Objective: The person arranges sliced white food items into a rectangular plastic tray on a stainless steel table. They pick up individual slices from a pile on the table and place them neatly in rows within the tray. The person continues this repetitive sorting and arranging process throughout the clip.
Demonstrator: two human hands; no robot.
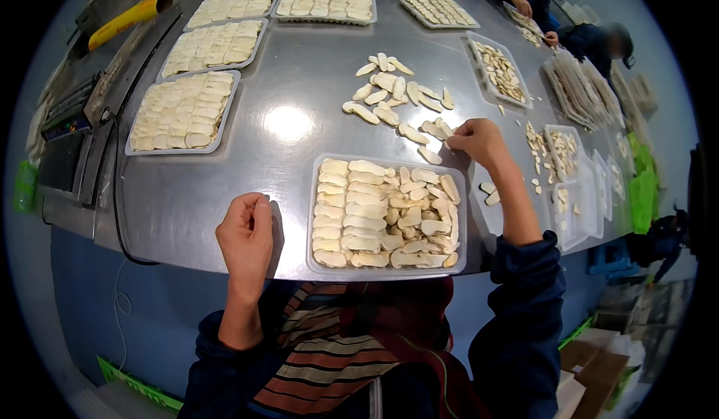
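Directly before me on the steel table, a clear plastic tray (310, 217) holds pale mushroom slices. Neat overlapping columns of slices (367, 209) fill its left part, while those at the right (413, 217) lie more loosely. My right hand (481, 142) is beyond the tray's far right corner, its fingertips pinched at the end of a mushroom slice (442, 127). Nearby, a loose group of slices (386, 82) is spread on the metal. My left hand (245, 229) rests left of the tray with fingers curled closed; nothing shows in it.
Filled trays (182, 113) line the left and far side of the steel table (281, 194). A black cable (116, 194) runs down the left. At right are a tray of loose slices (499, 71), stacked trays (578, 90) and empty trays (584, 211). Co-workers (590, 45) work at far right.
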